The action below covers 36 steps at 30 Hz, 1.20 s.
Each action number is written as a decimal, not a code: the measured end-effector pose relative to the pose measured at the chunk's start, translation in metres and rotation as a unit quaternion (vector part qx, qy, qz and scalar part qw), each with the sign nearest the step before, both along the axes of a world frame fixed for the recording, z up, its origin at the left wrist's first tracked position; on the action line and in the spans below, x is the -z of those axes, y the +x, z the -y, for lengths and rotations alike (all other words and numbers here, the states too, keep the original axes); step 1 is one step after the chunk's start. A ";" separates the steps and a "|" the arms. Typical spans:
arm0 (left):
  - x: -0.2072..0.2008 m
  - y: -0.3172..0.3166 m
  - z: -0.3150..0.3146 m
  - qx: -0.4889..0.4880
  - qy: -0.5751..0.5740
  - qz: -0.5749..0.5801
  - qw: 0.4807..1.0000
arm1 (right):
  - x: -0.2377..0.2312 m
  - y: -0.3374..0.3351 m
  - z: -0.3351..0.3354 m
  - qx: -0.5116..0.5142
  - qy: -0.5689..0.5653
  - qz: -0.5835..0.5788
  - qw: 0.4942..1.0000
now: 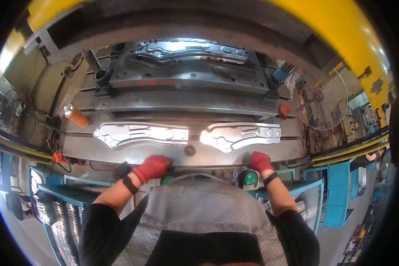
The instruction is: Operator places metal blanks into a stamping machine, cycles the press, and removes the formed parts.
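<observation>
My left hand (154, 167), in a red glove with dark fingertips, is at the front edge of the steel press bed (155, 155). Its fingers look curled, and I see nothing in them. Close beside it is a green button (167, 179), partly hidden. My right hand (260, 162), also red-gloved, appears curled and holds nothing visible. It is just above another green button (250, 178). Two shiny stamped metal panels lie side by side on the bed beyond my hands, a left panel (139, 134) and a right panel (241, 135). Neither hand touches them.
Farther back, a similar metal panel (195, 49) sits on the lower die (186, 80), under the press's overhead beam. An orange spray can (76, 116) stands at left, a red cloth-like item (284, 111) at right. A fan (320, 98) and blue racks (339, 195) are right.
</observation>
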<state>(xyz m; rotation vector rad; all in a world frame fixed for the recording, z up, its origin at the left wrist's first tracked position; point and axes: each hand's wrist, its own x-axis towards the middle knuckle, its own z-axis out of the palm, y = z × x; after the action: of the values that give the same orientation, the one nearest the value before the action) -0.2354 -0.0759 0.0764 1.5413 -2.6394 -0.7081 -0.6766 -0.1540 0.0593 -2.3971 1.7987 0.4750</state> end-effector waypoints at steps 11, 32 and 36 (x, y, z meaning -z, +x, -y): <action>-0.164 -0.013 0.288 -0.084 -0.367 -0.070 0.924 | 0.101 0.008 0.007 -0.075 -0.025 -0.169 0.983; -0.139 0.015 0.200 -0.017 -0.405 0.049 0.913 | 0.076 0.029 0.005 -0.094 0.093 -0.270 0.954; -0.099 0.060 0.116 -0.025 -0.223 0.052 0.973 | 0.107 0.013 0.005 -0.066 0.015 -0.257 0.964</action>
<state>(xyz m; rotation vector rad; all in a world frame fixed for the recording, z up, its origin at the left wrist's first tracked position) -0.1756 -0.1918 0.1755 1.5338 -2.5725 -0.0187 -0.6631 -0.1587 -0.0474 -2.5456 1.7780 1.2287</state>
